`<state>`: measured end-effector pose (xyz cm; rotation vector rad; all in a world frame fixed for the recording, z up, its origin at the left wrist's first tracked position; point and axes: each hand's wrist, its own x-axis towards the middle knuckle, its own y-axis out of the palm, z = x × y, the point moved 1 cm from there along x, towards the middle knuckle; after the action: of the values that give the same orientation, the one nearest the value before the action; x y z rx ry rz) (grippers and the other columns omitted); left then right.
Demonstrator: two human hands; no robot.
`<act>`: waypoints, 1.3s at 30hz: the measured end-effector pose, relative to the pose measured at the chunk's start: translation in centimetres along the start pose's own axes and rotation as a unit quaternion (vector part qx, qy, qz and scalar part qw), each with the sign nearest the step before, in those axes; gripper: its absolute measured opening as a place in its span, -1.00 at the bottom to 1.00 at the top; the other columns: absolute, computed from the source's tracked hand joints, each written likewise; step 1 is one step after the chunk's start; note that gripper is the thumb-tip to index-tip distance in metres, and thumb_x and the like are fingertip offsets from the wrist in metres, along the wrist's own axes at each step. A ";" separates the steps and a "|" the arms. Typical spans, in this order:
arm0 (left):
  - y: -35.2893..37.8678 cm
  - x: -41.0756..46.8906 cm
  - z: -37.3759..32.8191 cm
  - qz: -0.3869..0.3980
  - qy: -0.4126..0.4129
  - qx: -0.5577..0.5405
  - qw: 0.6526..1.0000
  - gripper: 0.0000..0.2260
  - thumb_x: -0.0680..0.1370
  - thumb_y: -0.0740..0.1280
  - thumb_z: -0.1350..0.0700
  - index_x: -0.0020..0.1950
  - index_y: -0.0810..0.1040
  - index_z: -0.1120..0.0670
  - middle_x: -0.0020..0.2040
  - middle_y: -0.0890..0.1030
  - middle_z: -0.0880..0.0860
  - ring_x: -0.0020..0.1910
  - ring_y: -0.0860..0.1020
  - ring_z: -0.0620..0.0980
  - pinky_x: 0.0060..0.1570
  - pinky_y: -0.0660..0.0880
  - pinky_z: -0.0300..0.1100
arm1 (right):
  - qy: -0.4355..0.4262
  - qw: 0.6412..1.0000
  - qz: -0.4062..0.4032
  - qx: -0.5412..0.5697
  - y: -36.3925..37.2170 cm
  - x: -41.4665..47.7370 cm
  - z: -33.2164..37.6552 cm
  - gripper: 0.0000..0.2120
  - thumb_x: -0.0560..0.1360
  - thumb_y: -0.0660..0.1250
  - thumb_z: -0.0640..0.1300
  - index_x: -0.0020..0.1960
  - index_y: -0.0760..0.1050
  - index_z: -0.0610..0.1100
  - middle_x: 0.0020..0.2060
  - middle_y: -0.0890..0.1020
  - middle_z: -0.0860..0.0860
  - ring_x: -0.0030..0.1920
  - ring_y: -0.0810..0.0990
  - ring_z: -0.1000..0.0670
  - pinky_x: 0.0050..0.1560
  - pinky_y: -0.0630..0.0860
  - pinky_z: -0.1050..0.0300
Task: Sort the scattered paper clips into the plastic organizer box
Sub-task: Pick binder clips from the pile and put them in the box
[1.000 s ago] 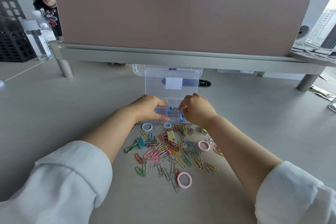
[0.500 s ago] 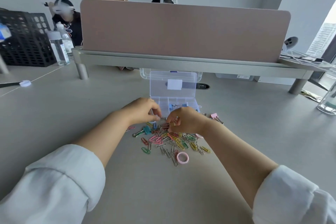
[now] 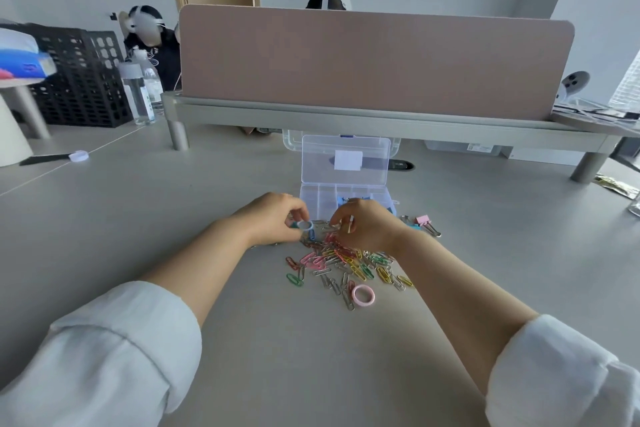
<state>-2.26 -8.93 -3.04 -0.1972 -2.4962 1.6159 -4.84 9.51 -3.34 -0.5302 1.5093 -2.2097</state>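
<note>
A clear plastic organizer box [image 3: 313,196] stands open on the grey table, its lid [image 3: 346,159] upright; blue clips lie in one compartment [image 3: 341,199]. In front of it spreads a pile of coloured paper clips [image 3: 346,263], with a pink ring [image 3: 363,295] at its near edge. My left hand [image 3: 273,218] is at the pile's far left edge and pinches a small pale blue ring [image 3: 305,225]. My right hand [image 3: 367,224] hovers over the pile's far side, fingers curled round a small light clip [image 3: 350,222].
Pink and silver binder clips [image 3: 425,224] lie right of the box. A raised shelf with a pink partition [image 3: 363,59] runs behind it. Water bottles [image 3: 138,94] and a black crate [image 3: 79,80] stand far left. Two people are beyond the partition.
Both hands have drawn back from the box's compartments to the pile. The left hand has picked up a pale blue ring and the right a small clip. The camera has tilted up.
</note>
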 end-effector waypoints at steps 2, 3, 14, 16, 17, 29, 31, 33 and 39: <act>-0.1 0.5 0.0 -0.023 -0.004 -0.052 0.998 -0.82 0.45 0.34 0.14 0.03 0.58 -0.01 -0.13 0.53 -0.11 -0.19 0.48 -0.08 -0.18 0.39 -0.25 | -0.008 1.000 -0.008 0.004 0.0 0.2 -0.2 -0.71 0.41 0.31 -0.17 0.13 0.56 -0.09 -0.11 0.47 0.04 -0.14 0.47 0.02 -0.12 0.40 0.21; -0.1 0.7 0.0 -0.028 -0.006 -0.077 0.997 -0.83 0.46 0.32 0.15 0.02 0.59 -0.02 -0.06 0.56 -0.06 -0.19 0.49 -0.11 -0.13 0.39 -0.25 | -0.012 1.000 -0.012 0.007 0.1 0.2 -0.4 -0.71 0.41 0.31 -0.16 0.12 0.56 -0.10 -0.11 0.45 0.04 -0.14 0.46 0.03 -0.12 0.38 0.21; 0.9 5.3 -1.4 -0.113 -0.002 -0.194 0.975 -0.85 0.57 0.21 0.16 0.01 0.56 0.13 -0.01 0.58 0.04 -0.05 0.49 -0.04 -0.19 0.39 -0.32 | 0.004 0.994 -0.096 0.042 -1.0 1.3 -4.4 -0.81 0.38 0.32 -0.22 -0.04 0.59 -0.24 -0.13 0.55 -0.11 -0.17 0.52 -0.11 -0.07 0.49 0.07; 1.0 6.7 -1.9 -0.116 0.005 -0.203 0.972 -0.87 0.58 0.20 0.14 0.00 0.52 0.13 -0.02 0.57 0.02 -0.02 0.50 -0.02 -0.14 0.38 -0.23 | 0.013 0.991 -0.119 0.052 -1.5 1.7 -5.1 -0.81 0.39 0.32 -0.23 -0.03 0.59 -0.24 -0.08 0.58 -0.14 -0.18 0.53 -0.11 -0.08 0.48 0.10; 1.0 7.4 -2.1 -0.117 0.009 -0.206 0.972 -0.89 0.57 0.21 0.13 -0.03 0.51 0.12 -0.05 0.56 0.01 -0.04 0.49 -0.02 -0.09 0.37 -0.22 | 0.016 0.990 -0.128 0.055 -1.7 1.9 -5.5 -0.81 0.39 0.32 -0.23 -0.02 0.59 -0.24 -0.08 0.58 -0.14 -0.21 0.51 -0.09 -0.11 0.46 0.13; 2.6 12.9 -1.3 -0.110 0.034 -0.143 0.983 -0.88 0.37 0.49 0.17 -0.19 0.57 0.12 -0.03 0.63 0.08 -0.07 0.57 -0.05 0.06 0.50 -0.18 | 0.078 0.981 -0.169 0.053 -2.1 5.5 -9.3 -0.74 0.42 0.26 -0.27 0.09 0.53 -0.19 -0.01 0.56 -0.11 -0.15 0.53 -0.07 -0.04 0.51 0.07; 2.9 13.2 -1.1 -0.104 0.060 -0.113 0.986 -0.88 0.38 0.48 0.17 -0.13 0.61 0.15 -0.05 0.63 0.07 -0.06 0.56 -0.04 0.09 0.52 -0.13 | 0.058 0.985 -0.157 0.053 -1.8 5.8 -9.4 -0.77 0.42 0.25 -0.30 0.06 0.54 -0.19 -0.01 0.57 -0.14 -0.08 0.56 -0.14 -0.02 0.54 0.01; 3.0 13.3 -1.0 -0.103 0.084 -0.081 0.988 -0.87 0.41 0.45 0.15 -0.08 0.63 0.15 -0.04 0.63 0.06 -0.05 0.56 -0.02 0.09 0.51 -0.09 | 0.039 0.986 -0.151 0.052 -1.5 6.1 -9.4 -0.80 0.43 0.26 -0.31 0.01 0.56 -0.19 -0.03 0.59 -0.15 -0.05 0.55 -0.16 -0.01 0.55 -0.03; 3.2 13.1 -1.1 -0.091 0.104 -0.001 0.990 -0.80 0.49 0.36 0.07 0.02 0.65 0.14 0.10 0.63 0.04 0.07 0.56 0.03 0.12 0.48 -0.10 | 0.042 0.985 -0.156 0.051 -0.9 6.3 -9.7 -0.82 0.43 0.26 -0.28 -0.02 0.60 -0.18 -0.05 0.62 -0.14 0.01 0.52 -0.15 0.03 0.52 -0.04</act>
<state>-14.76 -4.10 -4.71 -0.1265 -2.2885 1.4417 -15.37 14.03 -5.31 -0.6887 1.4248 -2.5615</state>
